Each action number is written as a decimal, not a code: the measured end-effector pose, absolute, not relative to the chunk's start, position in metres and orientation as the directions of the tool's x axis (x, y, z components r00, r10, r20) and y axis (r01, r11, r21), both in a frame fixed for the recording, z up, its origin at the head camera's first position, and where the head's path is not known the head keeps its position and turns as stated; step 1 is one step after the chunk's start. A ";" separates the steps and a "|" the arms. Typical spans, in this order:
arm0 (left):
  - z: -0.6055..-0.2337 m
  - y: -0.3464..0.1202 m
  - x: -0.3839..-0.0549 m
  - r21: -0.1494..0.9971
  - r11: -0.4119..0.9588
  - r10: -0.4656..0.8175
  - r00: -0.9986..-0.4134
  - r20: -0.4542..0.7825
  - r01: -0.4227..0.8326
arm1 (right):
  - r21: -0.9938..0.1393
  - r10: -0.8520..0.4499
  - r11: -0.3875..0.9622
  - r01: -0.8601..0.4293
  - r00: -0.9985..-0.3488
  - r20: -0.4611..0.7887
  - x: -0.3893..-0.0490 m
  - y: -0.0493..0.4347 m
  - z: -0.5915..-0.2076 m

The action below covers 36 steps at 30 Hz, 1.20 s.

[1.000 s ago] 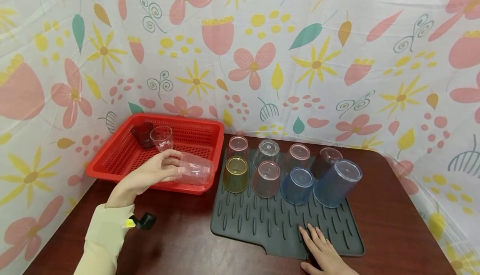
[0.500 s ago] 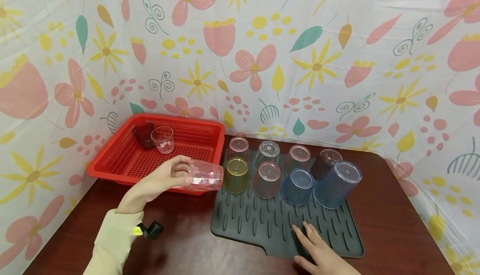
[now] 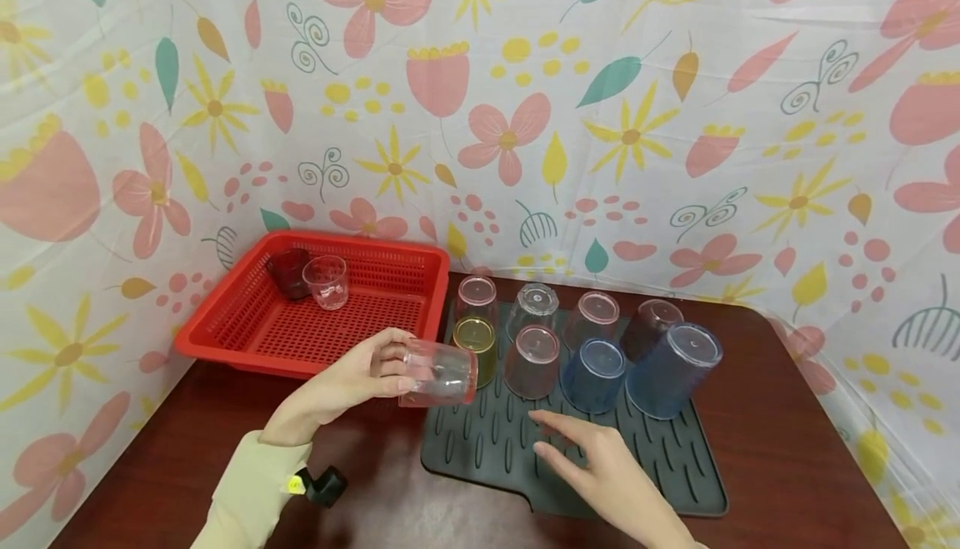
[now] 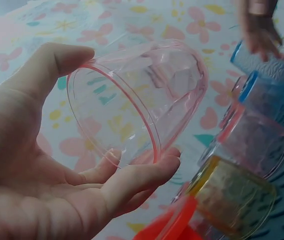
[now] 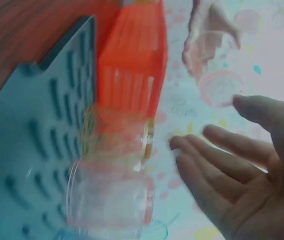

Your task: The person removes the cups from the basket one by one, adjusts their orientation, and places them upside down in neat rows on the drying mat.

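My left hand (image 3: 348, 386) grips a clear pink-tinted cup (image 3: 442, 376) near its rim. The cup lies sideways in the air, base towards the right, in front of the yellow cup (image 3: 474, 333). In the left wrist view the thumb and fingers pinch the rim of the pink cup (image 4: 176, 85), whose mouth faces the palm. My right hand (image 3: 603, 466) hovers over the dark grey drying mat (image 3: 480, 453), fingers extended and holding nothing. From the right wrist view, the right hand (image 5: 236, 175) is apart from the held cup (image 5: 221, 87).
Several upside-down cups stand in two rows on the mat, including a pink one (image 3: 534, 366), a small blue one (image 3: 595, 378) and a tall blue one (image 3: 671, 374). A red basket (image 3: 187, 341) at left contains a clear cup (image 3: 328, 284) and a dark red cup (image 3: 287, 272).
My left hand has carried the pink cup rightward, out from over the basket to the mat's left side. My right hand has lifted off the mat and shifted left towards the cup.
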<state>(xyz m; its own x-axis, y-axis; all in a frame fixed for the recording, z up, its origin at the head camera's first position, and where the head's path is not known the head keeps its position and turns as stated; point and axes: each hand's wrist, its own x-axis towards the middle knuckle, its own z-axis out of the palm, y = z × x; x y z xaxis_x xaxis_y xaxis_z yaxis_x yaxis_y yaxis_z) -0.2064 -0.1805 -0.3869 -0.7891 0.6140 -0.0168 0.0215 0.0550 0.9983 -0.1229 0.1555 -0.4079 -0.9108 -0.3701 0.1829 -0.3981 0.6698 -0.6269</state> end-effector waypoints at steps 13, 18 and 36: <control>-0.393 -0.167 -0.198 0.999 -0.025 0.671 -0.742 -0.004 -0.029 | -0.849 -0.303 0.295 -0.438 -0.886 0.351 -0.136 0.115 -0.407; -0.396 -0.161 -0.196 0.998 -0.017 0.674 -0.738 -0.033 -0.061 | -0.901 -0.296 0.160 -0.404 -0.890 0.347 -0.139 0.103 -0.411; -0.409 -0.158 -0.197 1.000 -0.022 0.683 -0.730 0.003 -0.017 | -0.951 -0.254 -0.022 -0.307 -0.919 0.302 -0.142 0.093 -0.420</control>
